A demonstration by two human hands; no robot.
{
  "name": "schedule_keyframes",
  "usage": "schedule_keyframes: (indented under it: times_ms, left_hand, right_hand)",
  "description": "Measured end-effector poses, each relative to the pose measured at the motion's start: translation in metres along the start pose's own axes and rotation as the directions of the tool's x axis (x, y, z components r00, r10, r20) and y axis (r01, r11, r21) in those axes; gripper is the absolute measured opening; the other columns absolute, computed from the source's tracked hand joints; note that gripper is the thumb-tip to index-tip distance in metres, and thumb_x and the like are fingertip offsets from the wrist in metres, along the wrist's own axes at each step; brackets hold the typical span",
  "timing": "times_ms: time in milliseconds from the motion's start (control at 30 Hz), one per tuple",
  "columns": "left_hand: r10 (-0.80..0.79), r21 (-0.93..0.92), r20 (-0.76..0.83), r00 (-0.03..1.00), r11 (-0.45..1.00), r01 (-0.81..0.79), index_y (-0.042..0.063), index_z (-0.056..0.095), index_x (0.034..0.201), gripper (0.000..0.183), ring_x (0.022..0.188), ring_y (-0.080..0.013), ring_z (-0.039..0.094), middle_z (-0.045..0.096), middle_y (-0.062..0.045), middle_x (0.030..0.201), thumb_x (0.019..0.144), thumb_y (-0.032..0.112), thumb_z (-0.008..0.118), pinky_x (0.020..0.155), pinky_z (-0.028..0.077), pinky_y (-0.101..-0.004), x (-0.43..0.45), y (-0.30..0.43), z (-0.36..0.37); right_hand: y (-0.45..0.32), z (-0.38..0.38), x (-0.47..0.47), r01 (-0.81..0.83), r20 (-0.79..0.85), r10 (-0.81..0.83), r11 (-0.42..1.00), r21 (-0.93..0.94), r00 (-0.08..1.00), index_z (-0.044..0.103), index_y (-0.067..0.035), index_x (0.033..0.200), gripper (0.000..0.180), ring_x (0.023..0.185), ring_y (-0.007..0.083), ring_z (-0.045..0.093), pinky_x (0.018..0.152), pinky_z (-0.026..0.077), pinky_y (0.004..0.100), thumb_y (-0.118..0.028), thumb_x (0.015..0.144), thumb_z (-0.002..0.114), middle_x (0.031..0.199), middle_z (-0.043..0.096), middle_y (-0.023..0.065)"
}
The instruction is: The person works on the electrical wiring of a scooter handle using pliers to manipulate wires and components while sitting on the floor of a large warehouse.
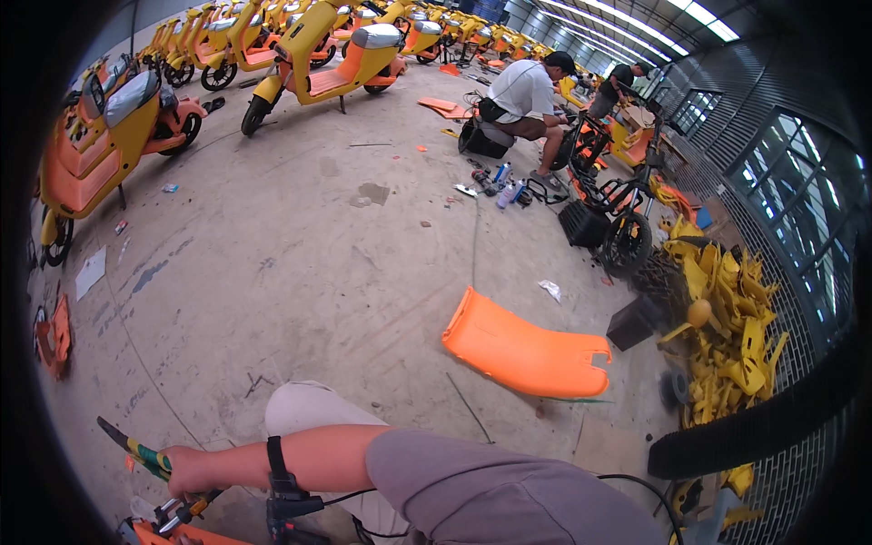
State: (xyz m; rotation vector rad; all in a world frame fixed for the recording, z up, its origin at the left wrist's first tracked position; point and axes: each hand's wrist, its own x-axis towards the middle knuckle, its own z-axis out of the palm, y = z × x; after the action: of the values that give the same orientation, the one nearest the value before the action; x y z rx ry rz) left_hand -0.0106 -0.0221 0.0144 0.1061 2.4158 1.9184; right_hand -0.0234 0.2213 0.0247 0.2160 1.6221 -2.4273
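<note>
My right hand [185, 471] reaches to the lower left, closed round a hand tool with green and yellow grips [148, 455]. The tool has a dark tapered end; its exact kind is unclear. Just below the fist is a tool with a metal shaft and a black-and-yellow handle [196, 508]. Under it lies an orange plastic panel [153, 535], cut off by the bottom edge. A sliver of my left hand [188, 540] shows at that edge, its grip hidden. My bent knee [313, 407] is beyond the forearm, which wears a black strap [278, 463].
A curved orange plastic cover [528, 344] lies on the concrete floor. To the right are a heap of yellow plastic parts [732, 327] and a black ribbed hose [749, 429]. A seated person [521, 92] works by a stripped scooter [613, 197]. Yellow-orange scooters [334, 65] stand behind.
</note>
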Motion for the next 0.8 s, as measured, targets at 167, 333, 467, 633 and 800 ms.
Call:
schedule_keyframes:
  times_ms: [167, 333, 467, 633, 800]
  left_hand:
    - [-0.004, 0.013, -0.042, 0.999, 1.0, 0.004, -0.004, 0.065, 0.108, 0.027, 0.073, -0.0146, 0.062, 0.068, -0.01, 0.089, 0.094, 0.019, 0.066, 0.064, 0.051, -0.0263, -0.001, -0.01, -0.015]
    - [0.058, 0.099, -0.049, 0.997, 0.994, -0.053, -0.006, 0.063, 0.113, 0.031, 0.075, -0.0172, 0.064, 0.068, -0.013, 0.092, 0.094, 0.019, 0.066, 0.065, 0.052, -0.0285, -0.005, -0.005, -0.011]
    - [0.059, 0.085, -0.052, 0.997, 0.995, -0.054, -0.006, 0.062, 0.114, 0.032, 0.076, -0.0175, 0.064, 0.067, -0.014, 0.093, 0.094, 0.019, 0.066, 0.065, 0.053, -0.0287, -0.003, -0.009, -0.019]
    - [0.068, 0.088, -0.022, 0.997, 0.994, -0.066, -0.006, 0.061, 0.115, 0.034, 0.076, -0.018, 0.064, 0.067, -0.014, 0.093, 0.094, 0.02, 0.065, 0.066, 0.053, -0.0289, -0.002, -0.011, -0.022]
    - [0.007, 0.084, -0.049, 0.999, 0.996, -0.003, -0.006, 0.06, 0.118, 0.038, 0.078, -0.0186, 0.063, 0.067, -0.015, 0.093, 0.095, 0.024, 0.064, 0.067, 0.052, -0.0293, -0.007, -0.002, -0.01]
  right_hand:
    - [-0.019, 0.013, -0.01, -0.089, 0.133, 0.045, 0.933, 0.349, 0.99, 0.053, -0.008, 0.099, 0.026, 0.053, 0.0195, 0.053, 0.048, 0.045, 0.0385, -0.01, 0.076, 0.062, 0.074, 0.052, 0.0085]
    - [-0.005, 0.005, 0.004, -0.358, 0.176, 0.324, 0.686, 0.633, 0.93, 0.048, -0.006, 0.096, 0.018, 0.059, 0.0205, 0.06, 0.049, 0.048, 0.0358, -0.012, 0.081, 0.057, 0.072, 0.052, 0.0091]
    - [-0.009, 0.018, 0.001, -0.227, 0.186, 0.152, 0.833, 0.504, 0.971, 0.049, -0.004, 0.107, 0.028, 0.051, 0.0204, 0.058, 0.045, 0.045, 0.0339, -0.007, 0.08, 0.057, 0.072, 0.056, 0.0098]
    - [-0.013, 0.021, -0.006, -0.045, 0.149, 0.029, 0.993, 0.106, 0.988, 0.049, -0.002, 0.116, 0.043, 0.05, 0.0202, 0.059, 0.043, 0.044, 0.0298, 0.008, 0.075, 0.056, 0.071, 0.061, 0.0128]
    - [0.026, 0.012, 0.0, -0.364, 0.081, 0.378, 0.92, -0.144, 0.922, 0.06, 0.004, 0.107, 0.029, 0.055, 0.0224, 0.064, 0.048, 0.049, 0.0348, 0.004, 0.078, 0.056, 0.075, 0.067, 0.0147]
